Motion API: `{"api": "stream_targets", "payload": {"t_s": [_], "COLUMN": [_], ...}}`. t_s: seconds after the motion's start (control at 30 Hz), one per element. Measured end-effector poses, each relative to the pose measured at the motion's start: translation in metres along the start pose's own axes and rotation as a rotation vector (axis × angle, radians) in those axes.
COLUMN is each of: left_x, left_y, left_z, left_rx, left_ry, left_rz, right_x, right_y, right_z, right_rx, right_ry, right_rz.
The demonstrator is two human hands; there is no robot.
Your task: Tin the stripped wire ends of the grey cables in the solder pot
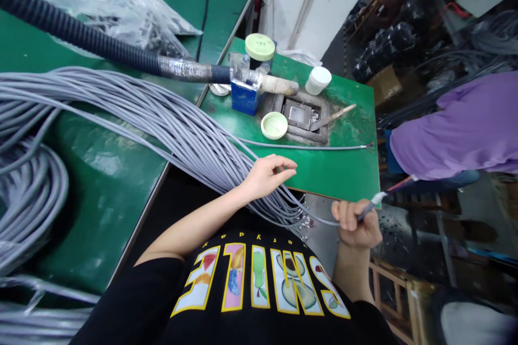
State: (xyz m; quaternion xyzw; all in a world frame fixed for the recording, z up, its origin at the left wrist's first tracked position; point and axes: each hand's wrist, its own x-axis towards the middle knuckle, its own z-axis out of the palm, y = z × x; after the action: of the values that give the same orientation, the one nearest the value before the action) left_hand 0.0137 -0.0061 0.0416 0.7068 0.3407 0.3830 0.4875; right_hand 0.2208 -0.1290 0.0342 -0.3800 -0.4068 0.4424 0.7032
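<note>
My right hand (358,223) is closed around a grey cable (324,220) close to its end. White wrapping and thin coloured wires stick out past that fist, toward the right. Over the thick bundle of grey cables (194,140) hovers my left hand (270,175), with thumb and fingers apart and nothing seen between them. Whether it touches the bundle, I cannot tell. Another grey cable (307,146) lies straight across the green table, its bared wires near the right edge. Below the left hand, several cable ends (301,221) hang together.
A solder pot (298,114) is set in the green table (340,172), with a scraper (334,117) across it. Around it stand a pale dish (274,125), a white cup (318,81) and a blue box (245,98) by a black hose (101,43). A person in purple (461,124) is at right.
</note>
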Motion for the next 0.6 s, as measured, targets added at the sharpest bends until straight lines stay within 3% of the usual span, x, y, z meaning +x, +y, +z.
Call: {"api": "stream_targets", "payload": {"t_s": [0.07,0.13,0.2,0.27,0.33,0.4,0.5,0.6], "left_x": [0.013,0.027,0.043,0.057,0.069,0.076,0.074,0.056], "left_y": [-0.003,-0.003,-0.002,-0.003,-0.005,-0.008,-0.005,0.009], "left_z": [0.0,0.003,0.011,0.02,0.028,0.034,0.035,0.027], "left_rx": [0.364,0.642,0.851,0.997,1.08,1.122,1.141,1.056], "left_ry": [-0.106,-0.183,-0.218,-0.239,-0.256,-0.27,-0.272,-0.254], "left_rz": [0.118,0.192,0.2,0.156,0.098,0.052,0.037,0.104], "right_x": [-0.02,-0.043,-0.063,-0.075,-0.077,-0.069,-0.044,-0.014], "right_y": [0.001,0.012,0.025,0.036,0.04,0.039,0.036,0.034], "right_z": [-0.027,-0.053,-0.069,-0.073,-0.064,-0.048,-0.021,-0.003], "right_rx": [-0.125,-0.372,-0.688,-0.906,-0.931,-0.828,-0.628,-0.413], "right_ry": [0.145,0.254,0.194,0.012,-0.145,-0.212,-0.225,-0.119], "right_rz": [0.084,0.308,0.549,0.683,0.706,0.676,0.607,0.514]}}
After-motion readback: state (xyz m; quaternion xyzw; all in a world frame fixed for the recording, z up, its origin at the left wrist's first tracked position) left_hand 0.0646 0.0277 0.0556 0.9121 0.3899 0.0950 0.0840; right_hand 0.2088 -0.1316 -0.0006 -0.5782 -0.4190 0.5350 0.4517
